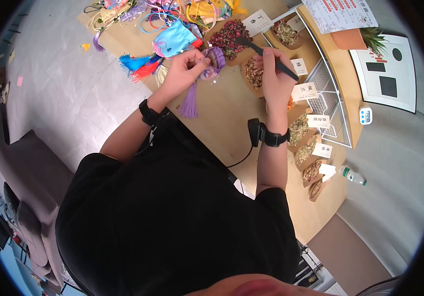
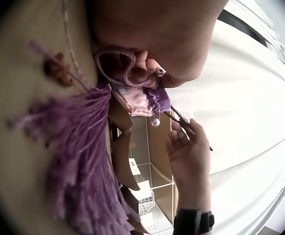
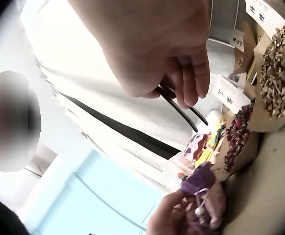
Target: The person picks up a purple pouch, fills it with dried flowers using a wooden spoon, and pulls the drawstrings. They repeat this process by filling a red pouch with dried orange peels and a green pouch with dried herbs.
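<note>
My left hand (image 1: 185,74) pinches a small purple drawstring pouch (image 1: 217,58) by its side, near the table's far edge. The pouch's mouth is gathered purple cloth, with a white bead (image 2: 155,122) on its cord. From it a long purple tassel (image 1: 189,102) lies towards me on the wood. In my right hand (image 1: 277,84) I hold black tongs (image 3: 180,111), whose two prongs show slightly apart in the right wrist view. Their tips reach over a paper tray of dark red dried buds (image 1: 228,37), just beyond the pouch.
More paper trays of dried herbs (image 1: 298,129) with name cards (image 1: 304,91) line the table's right side. Coloured pouches, including a blue one (image 1: 175,39), are heaped at the far left. A wire basket (image 1: 328,98), a water bottle (image 1: 352,175) and a small timer (image 1: 365,116) stand further right.
</note>
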{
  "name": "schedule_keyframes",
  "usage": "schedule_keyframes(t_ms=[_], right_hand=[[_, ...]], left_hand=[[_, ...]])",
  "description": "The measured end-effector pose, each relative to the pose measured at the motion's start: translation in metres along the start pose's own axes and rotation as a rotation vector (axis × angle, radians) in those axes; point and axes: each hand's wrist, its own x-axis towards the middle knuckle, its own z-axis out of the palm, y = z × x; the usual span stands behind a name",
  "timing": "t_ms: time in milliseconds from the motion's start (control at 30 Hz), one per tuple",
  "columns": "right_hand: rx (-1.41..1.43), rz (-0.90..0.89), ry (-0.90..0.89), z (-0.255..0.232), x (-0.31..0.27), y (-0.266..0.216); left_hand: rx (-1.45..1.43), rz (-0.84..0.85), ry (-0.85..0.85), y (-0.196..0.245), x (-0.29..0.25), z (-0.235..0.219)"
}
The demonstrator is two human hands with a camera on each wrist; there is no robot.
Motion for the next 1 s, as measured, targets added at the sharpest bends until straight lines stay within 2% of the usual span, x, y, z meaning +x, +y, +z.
schedule_keyframes(t_ms=[100, 233, 367, 667, 767, 1000], right_hand=[[-0.200, 0.032, 0.044, 0.004, 0.019, 0.014], [-0.366, -0.043, 0.025, 0.017, 0.033, 0.031], [-0.361, -0.131, 0.018, 0.021, 0.036, 0.045], [-0.247, -0.067, 0.046, 0.012, 0.030, 0.043], [-0.348, -0.102, 0.064, 0.010, 0.033, 0.036], [-0.362, -0.074, 0.005, 0.019, 0.035, 0.052]], left_hand=[[0.013, 0.010, 0.001, 0.004, -0.002, 0.001], [0.027, 0.025, -0.001, 0.004, -0.002, 0.001], [0.043, 0.033, -0.004, 0.002, -0.002, 0.000], [0.041, 0.026, -0.015, 0.006, -0.002, 0.001], [0.030, 0.026, -0.021, 0.006, -0.002, 0.000], [0.033, 0.035, -0.027, 0.003, -0.001, -0.001]])
